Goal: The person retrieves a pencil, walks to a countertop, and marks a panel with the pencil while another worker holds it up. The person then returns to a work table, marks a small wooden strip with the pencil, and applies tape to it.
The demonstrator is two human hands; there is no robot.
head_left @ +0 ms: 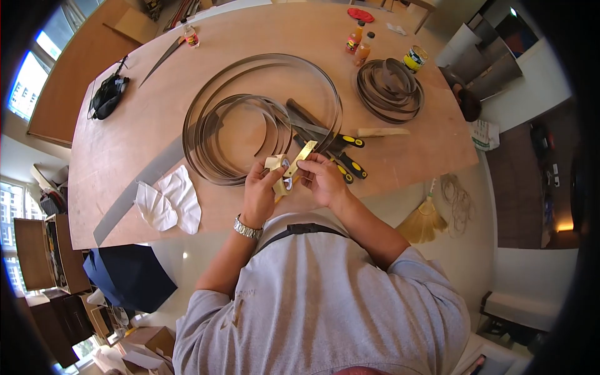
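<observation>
Near the front edge of the table, my left hand (pixel 259 187) is closed on a roll of pale masking tape (pixel 275 164), with a second roll just under it. Beside it my right hand (pixel 322 178) pinches a short yellowish strip (pixel 302 159), which slants up from the fingers next to the tape. Beyond both hands lie large loose coils of dark metal band (pixel 194 134). Yellow-and-black handled tools (pixel 354 165) rest just right of my right hand, partly across the coils' edge.
A white cloth (pixel 181 200) and a long grey strip (pixel 147 175) lie left on the wooden table (pixel 144 112). A smaller coil (pixel 389 94), bottles (pixel 354 39) and a yellow can (pixel 415 59) stand back right. A saw (pixel 164 59) lies back left. A broom (pixel 425 219) is on the floor.
</observation>
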